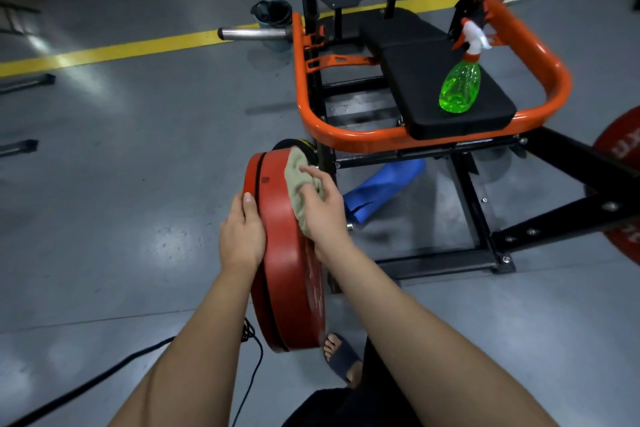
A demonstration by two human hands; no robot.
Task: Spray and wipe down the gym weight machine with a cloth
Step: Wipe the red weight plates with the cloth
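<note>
- Showing a green spray bottle (460, 88) with a white and orange trigger, standing upright on the black seat pad (433, 114), far right of the hands.
- Curving round that pad, touching neither hand, an orange tube frame (346, 136).
- Lying on the grey floor just right of the hands, under the frame, a rolled blue mat (384, 188).
- Sitting far back beside the yellow floor line (138, 48), a dark bucket (273, 15).
- Trailing along the near-left floor, a black cable (104, 371).
- Standing near the bottom edge, a foot in a dark sandal (341, 355).
- Counting two red weight plates (280, 253) side by side on edge between the forearms, one smaller black plate (294, 146) behind them, and one more red plate (620, 149) cut off at the right edge.
- Counting one cloth, one spray bottle, two chrome sleeve bars (252, 34).
- Clutching the bunched beige cloth (299, 180) in the right hand (322, 208), fingers curled round it, index finger stretched forward, pressing it onto the upper right face of the nearer-right plate.
- Resting the left hand (242, 236) against the left plate, thumb lying straight along the rim; fingers hidden, so unable to tell whether clasping or only bracing.
</note>
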